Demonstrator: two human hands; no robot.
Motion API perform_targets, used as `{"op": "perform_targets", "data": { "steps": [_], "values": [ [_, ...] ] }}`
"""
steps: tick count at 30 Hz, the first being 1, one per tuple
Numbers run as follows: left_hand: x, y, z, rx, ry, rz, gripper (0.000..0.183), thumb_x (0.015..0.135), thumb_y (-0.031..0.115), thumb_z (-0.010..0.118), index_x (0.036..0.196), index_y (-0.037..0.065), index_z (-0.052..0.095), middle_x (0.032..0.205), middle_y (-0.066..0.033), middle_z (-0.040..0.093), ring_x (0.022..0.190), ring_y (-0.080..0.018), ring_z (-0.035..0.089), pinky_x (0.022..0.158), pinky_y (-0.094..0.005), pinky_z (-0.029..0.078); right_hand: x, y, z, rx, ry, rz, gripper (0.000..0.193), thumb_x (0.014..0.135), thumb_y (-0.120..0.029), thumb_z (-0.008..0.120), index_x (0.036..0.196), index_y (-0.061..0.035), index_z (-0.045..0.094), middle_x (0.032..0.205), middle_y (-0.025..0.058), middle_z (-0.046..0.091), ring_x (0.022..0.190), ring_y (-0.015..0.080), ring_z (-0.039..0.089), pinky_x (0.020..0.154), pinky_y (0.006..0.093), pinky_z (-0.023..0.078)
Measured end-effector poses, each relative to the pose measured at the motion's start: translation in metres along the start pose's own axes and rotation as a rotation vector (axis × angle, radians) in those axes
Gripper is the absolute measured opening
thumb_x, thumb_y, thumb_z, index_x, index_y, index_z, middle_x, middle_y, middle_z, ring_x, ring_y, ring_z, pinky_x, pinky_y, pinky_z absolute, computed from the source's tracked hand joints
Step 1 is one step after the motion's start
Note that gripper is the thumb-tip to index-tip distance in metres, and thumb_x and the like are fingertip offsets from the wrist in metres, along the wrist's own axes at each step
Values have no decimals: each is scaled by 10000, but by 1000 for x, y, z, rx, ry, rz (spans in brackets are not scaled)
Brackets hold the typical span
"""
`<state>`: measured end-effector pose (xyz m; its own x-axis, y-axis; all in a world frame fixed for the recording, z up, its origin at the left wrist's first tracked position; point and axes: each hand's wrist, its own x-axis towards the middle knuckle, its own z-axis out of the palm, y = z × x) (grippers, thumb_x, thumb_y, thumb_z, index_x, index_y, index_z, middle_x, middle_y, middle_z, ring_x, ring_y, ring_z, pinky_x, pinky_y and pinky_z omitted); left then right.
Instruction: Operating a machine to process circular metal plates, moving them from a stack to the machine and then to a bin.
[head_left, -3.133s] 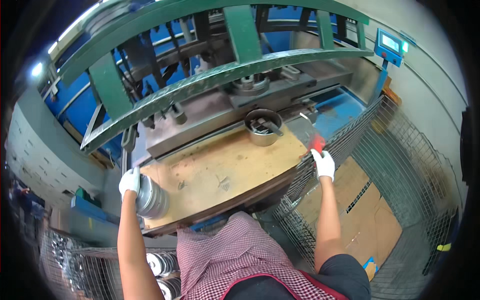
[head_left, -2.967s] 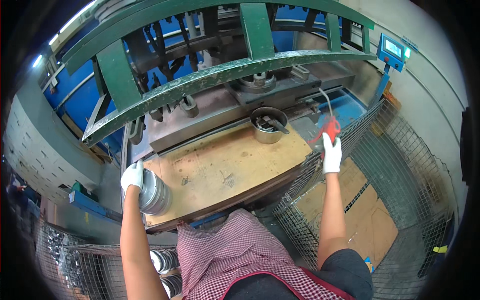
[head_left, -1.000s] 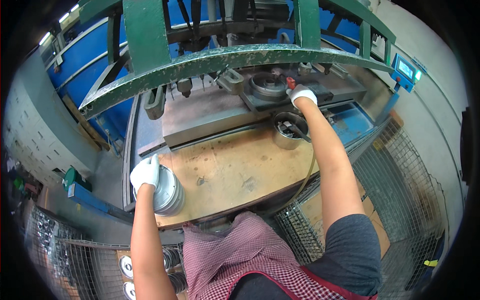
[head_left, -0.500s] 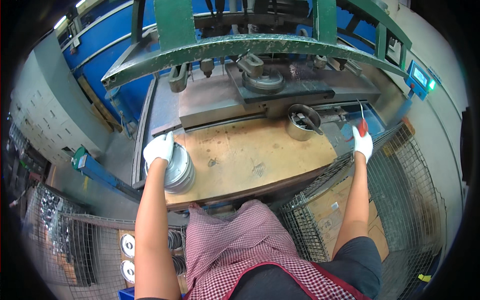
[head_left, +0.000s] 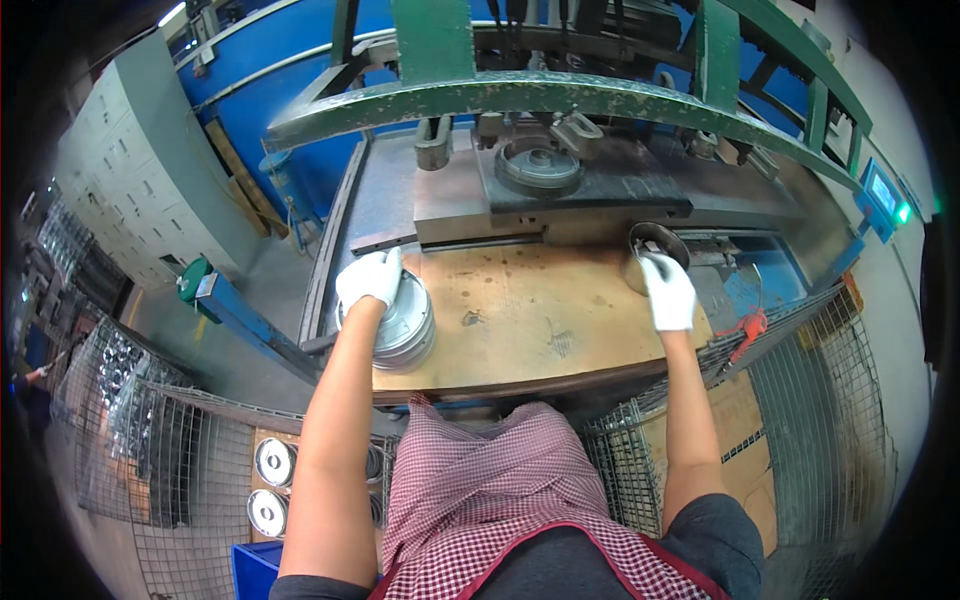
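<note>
The left hand [head_left: 369,279] is resting on stacked metal discs [head_left: 392,325]; the right hand [head_left: 668,291] is gripping a dark pot [head_left: 652,252] — contents unclear — on the worktop [head_left: 520,310].

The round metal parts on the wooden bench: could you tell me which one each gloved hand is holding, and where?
The left hand rests on top of the stacked silver discs; the right hand grips the near rim of the dark metal bowl.

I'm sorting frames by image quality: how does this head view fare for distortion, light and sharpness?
Head view: strong fisheye, so the green press beam bows and the corners go black. Light is even, with mild sheen on the stack of metal parts under the left hand. The right hand, on the metal bowl-shaped part, looks sharp, without obvious motion blur. The wire cage at the left rim is dim and soft.
</note>
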<state>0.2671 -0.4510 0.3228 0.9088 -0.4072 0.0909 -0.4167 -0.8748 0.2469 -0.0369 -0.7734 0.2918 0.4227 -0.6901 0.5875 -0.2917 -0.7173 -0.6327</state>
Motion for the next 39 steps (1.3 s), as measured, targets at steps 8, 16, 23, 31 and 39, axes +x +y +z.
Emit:
{"op": "perform_targets", "data": {
  "steps": [8,16,23,31,39],
  "values": [
    [11,-1,5,-12,43,15,540,951,481,320,995,130,728,1055,-111,698,1005,-309,651,868,-414,486,102,-135,118,-186,-316,-258,453,882,-435,581,1173,-94,647,1168,159,646,1089,318,608,921,405,471],
    [3,-10,1,-43,2,89,459,878,443,421,1014,128,727,1093,-155,684,1039,-370,629,878,-489,480,115,-196,157,-229,-437,-340,474,911,-489,485,1149,-104,627,1154,229,621,1093,389,581,893,468,457],
    [2,-2,2,-206,183,-32,415,902,422,458,859,124,745,890,-134,709,869,-330,671,764,-452,501,73,-182,126,-363,-322,-515,274,904,-263,569,1026,-28,640,982,200,663,893,392,617,788,459,463],
    [0,2,1,-195,209,-24,419,910,404,456,826,114,747,843,-131,705,833,-323,669,758,-445,487,-59,-98,74,-170,-200,-774,231,738,-122,719,956,-84,652,829,101,584,794,320,526,724,441,393],
    [8,-13,-9,-266,354,109,391,885,317,411,838,62,704,864,-182,685,809,-348,662,743,-478,508,-131,-74,66,-271,-509,-430,355,810,-265,713,1084,-44,674,839,189,632,798,361,590,749,459,446]
  ]
}}
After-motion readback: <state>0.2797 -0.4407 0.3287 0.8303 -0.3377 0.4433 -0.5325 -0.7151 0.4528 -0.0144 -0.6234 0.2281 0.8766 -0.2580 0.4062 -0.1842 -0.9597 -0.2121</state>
